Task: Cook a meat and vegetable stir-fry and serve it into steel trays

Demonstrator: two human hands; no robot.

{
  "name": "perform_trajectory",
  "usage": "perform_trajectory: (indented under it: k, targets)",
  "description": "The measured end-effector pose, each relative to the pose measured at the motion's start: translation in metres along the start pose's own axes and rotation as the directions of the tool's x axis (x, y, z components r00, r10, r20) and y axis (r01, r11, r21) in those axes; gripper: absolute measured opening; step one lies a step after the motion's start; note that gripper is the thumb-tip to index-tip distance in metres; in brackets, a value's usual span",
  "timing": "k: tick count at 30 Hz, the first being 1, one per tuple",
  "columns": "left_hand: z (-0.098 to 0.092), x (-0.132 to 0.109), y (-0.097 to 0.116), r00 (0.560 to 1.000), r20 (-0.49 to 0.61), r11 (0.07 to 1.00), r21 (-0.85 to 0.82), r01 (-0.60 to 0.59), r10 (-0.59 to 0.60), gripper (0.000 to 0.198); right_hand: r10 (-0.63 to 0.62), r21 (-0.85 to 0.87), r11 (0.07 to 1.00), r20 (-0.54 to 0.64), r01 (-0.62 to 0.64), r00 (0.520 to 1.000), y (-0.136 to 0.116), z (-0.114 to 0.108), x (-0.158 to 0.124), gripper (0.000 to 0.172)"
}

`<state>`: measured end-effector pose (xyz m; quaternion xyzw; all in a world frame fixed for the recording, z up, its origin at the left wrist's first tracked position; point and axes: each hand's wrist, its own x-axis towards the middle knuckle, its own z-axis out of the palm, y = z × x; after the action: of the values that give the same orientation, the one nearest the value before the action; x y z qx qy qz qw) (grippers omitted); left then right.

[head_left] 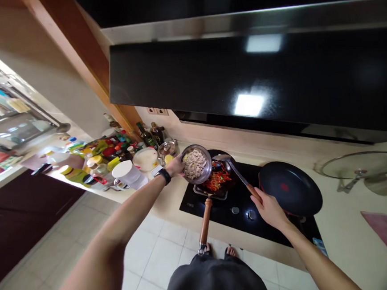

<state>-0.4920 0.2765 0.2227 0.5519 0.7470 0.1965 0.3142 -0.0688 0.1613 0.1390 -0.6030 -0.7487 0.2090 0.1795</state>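
Left hand (175, 165) grips a metal bowl (210, 165) of pale sliced meat (194, 163) over the left side of a dark wok (230, 185), while the right hand (268, 207) is closed around the wooden handle of a metal spatula (238, 175), its head above the wok's back. Holding bright red pieces (218, 179), the wok sits near the left edge of a black cooktop (219, 212), its wooden handle (205, 222) jutting past the front edge. Near the cooktop's right edge rests a black frying pan (290, 188); bottles (147, 135) crowd the counter's (166, 198) back left.

Dark bottles (146, 135) stand near wall sockets (161, 111).
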Motion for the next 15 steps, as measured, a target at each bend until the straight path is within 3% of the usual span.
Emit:
perform_trajectory:
  k: [3, 6, 11, 15]
  targets:
    - [0.018, 0.026, 0.03, 0.999, 0.047, 0.983, 0.181, -0.03, 0.021, 0.06, -0.048, 0.092, 0.994, -0.096, 0.057, 0.994, -0.01, 0.012, 0.001, 0.053]
    - [0.035, 0.041, 0.05, 0.995, 0.085, 0.972, 0.225, -0.075, 0.057, 0.065, -0.101, 0.123, 0.986, -0.111, 0.114, 0.989, -0.03, 0.037, 0.017, 0.05]
    - [0.053, 0.049, 0.065, 0.981, 0.149, 0.954, 0.252, -0.16, 0.124, 0.072, -0.019, -0.043, 0.999, 0.031, 0.021, 0.999, -0.039, 0.073, 0.028, 0.05]
    - [0.058, 0.048, 0.068, 0.968, 0.163, 0.901, 0.362, -0.238, 0.191, 0.071, 0.05, -0.205, 0.979, 0.14, -0.021, 0.989, -0.029, 0.081, 0.014, 0.049]
